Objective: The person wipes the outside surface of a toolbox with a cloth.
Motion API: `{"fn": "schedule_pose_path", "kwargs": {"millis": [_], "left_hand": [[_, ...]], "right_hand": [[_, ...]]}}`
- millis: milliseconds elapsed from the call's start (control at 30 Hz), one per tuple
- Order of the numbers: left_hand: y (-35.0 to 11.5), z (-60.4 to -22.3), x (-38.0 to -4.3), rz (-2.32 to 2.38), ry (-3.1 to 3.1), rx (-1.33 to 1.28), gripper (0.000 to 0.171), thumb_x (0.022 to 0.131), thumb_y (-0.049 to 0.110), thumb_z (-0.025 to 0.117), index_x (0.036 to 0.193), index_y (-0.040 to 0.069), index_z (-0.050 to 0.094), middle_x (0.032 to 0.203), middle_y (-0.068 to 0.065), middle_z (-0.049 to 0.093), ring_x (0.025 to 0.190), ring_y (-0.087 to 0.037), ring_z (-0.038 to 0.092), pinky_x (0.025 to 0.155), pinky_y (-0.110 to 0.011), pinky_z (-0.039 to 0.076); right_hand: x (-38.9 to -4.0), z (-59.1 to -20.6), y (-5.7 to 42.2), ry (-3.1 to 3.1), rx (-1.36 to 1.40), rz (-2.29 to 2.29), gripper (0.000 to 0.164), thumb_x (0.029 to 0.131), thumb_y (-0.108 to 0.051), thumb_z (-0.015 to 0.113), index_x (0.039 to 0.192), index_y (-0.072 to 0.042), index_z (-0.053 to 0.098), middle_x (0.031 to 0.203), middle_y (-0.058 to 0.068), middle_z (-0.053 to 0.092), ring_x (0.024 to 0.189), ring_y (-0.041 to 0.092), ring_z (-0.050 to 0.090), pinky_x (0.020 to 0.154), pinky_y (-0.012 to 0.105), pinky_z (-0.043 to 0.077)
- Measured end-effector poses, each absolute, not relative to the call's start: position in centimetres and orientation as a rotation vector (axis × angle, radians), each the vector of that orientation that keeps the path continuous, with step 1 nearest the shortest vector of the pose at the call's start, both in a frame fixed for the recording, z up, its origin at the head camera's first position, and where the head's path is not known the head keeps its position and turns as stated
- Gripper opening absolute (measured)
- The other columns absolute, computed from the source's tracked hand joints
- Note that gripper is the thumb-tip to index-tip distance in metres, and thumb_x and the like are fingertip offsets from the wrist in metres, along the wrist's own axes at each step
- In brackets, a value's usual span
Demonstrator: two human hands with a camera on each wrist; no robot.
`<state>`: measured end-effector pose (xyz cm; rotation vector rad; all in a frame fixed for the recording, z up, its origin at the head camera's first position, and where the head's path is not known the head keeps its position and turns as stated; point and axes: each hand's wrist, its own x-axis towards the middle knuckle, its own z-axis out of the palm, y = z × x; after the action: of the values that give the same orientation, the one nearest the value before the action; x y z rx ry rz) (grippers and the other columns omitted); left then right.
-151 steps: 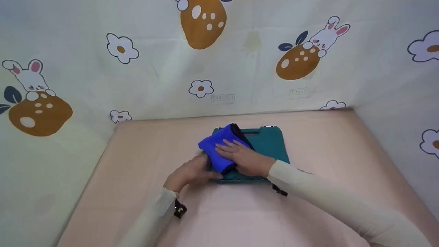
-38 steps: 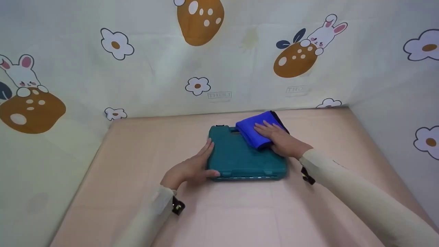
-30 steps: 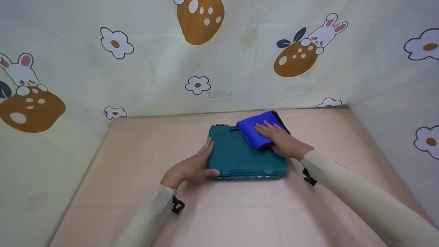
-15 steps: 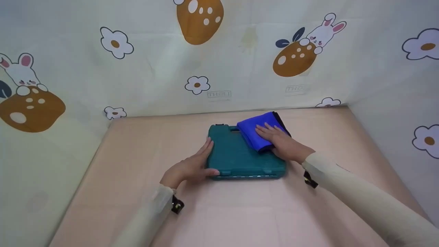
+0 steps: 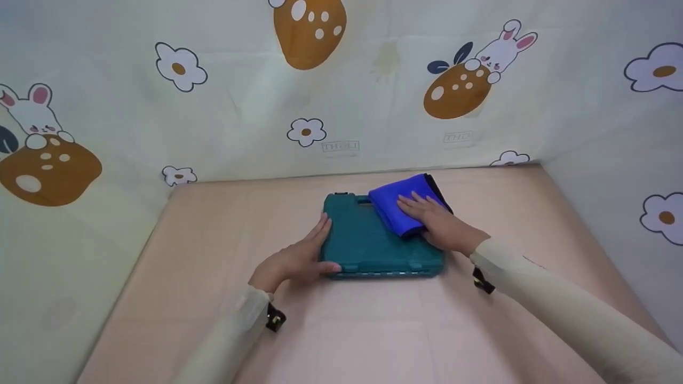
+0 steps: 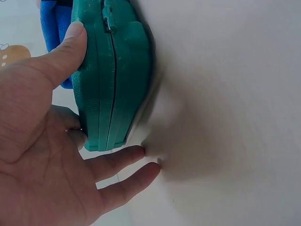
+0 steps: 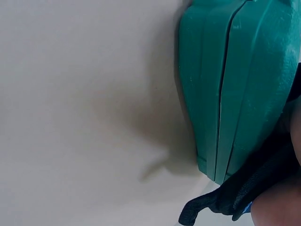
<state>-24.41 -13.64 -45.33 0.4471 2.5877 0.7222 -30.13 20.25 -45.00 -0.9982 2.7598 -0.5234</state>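
Note:
A teal hard plastic carrying case (image 5: 363, 240) lies flat and closed on the pink surface, its handle at the far side. My left hand (image 5: 299, 261) braces its left side, thumb on the near left corner and fingers extended along the edge. In the left wrist view, the thumb (image 6: 75, 35) touches the lid's edge and two fingertips reach the tabletop. My right hand (image 5: 440, 224) rests flat with fingers extended on a folded blue cloth (image 5: 389, 200) with black edging, over the case's far right corner. The cloth's dark edge (image 7: 254, 179) hangs past the case in the right wrist view.
The pink-covered table (image 5: 224, 224) extends around the case on all sides. A pale fabric wall (image 5: 240, 128) printed with rabbits and flowers stands behind, and similar walls rise at left and right. A small black device (image 5: 275, 318) hangs at the left wrist.
Since five seconds ago, the right hand has moved the cloth from the case's left part to its far right corner, and the left hand has settled along the left side. Lately almost still.

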Motion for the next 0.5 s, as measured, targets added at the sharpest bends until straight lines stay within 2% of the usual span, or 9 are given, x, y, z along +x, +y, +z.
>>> {"fn": "schedule_pose_path", "kwargs": {"millis": [500], "left_hand": [[-13.93,-45.62,-24.48,0.739,2.585,0.48,0.112,0.09,0.057,0.069,0.164,0.02,-0.007,0.167,0.005,-0.016,0.153,-0.026,0.003,0.118,-0.051,0.019]], "right_hand": [[-29.41,-44.83,20.33,2.759,-1.001,-0.52,0.077,0.095,0.01,0.06,0.161,-0.009,0.025,0.166,0.009,0.022,0.152,0.035,0.004,0.119,0.053,0.007]]}}
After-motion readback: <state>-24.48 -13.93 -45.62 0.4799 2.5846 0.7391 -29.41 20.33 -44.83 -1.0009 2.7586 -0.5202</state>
